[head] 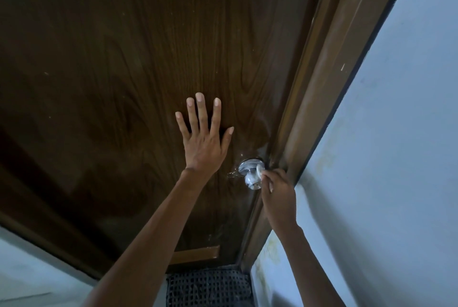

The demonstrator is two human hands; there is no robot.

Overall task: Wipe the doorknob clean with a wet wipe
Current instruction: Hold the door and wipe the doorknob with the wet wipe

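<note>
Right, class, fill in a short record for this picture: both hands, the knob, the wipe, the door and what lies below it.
Left hand: fingers spread, flat against the dark brown wood-grain door
Being cleaned: round silver metal doorknob, near the door's right edge
Right hand: pinches the white wet wipe against the doorknob
At door's foot: dark mesh floor mat

A dark brown door [124, 59] with a wavy wood grain filled most of the view, set in a lighter brown door frame [329, 83]. Pale blue walls [396, 158] stood on either side, the right one stained yellowish low down by the frame. A dark mesh mat [208, 287] lay on the floor at the door's foot. The light was dim and cool.
</note>
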